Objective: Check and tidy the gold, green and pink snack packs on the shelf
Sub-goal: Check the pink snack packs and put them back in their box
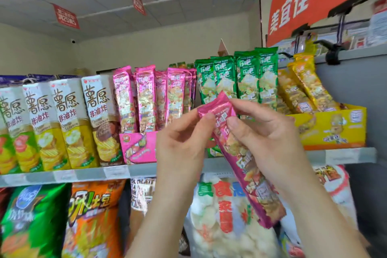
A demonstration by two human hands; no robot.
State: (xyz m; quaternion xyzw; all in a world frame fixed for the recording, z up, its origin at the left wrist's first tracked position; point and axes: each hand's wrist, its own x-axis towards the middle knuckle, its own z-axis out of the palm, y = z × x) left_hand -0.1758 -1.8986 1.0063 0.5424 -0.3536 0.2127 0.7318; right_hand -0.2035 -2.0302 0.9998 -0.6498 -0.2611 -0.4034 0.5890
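Left hand (182, 142), right hand (270, 138) both pinch pink pack (250, 182) top, frame centre. Best: check seal, slot upright into pink box (136, 150), centre-left.

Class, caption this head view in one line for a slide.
Left hand and right hand pinch a pink snack pack before green packs and gold packs.

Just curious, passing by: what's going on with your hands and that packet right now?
Left hand and right hand both pinching one pink pack near its top. Pack off the shelf, tilted. Nothing in the way.
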